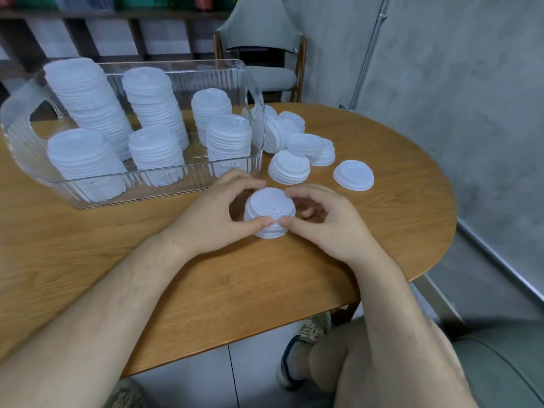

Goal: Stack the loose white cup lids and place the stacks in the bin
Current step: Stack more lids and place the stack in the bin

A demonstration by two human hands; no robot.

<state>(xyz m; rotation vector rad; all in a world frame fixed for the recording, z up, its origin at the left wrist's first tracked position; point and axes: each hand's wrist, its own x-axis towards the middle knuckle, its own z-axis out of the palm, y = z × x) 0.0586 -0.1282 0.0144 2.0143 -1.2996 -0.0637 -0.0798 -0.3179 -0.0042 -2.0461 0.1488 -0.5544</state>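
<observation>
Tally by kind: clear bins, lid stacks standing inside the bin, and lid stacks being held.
Clear ribbed plastic bin: 1
White plastic cup-lid stacks inside the bin: 6
White lid stack gripped by left hand and right hand: 1
Total: 8

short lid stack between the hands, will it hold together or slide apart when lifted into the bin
Probably light: the short lid stack is thin white plastic. It should hold together, since the lids look nested and the left hand and right hand grip its sides. Wider than tall, it seems unlikely to tip.
</observation>
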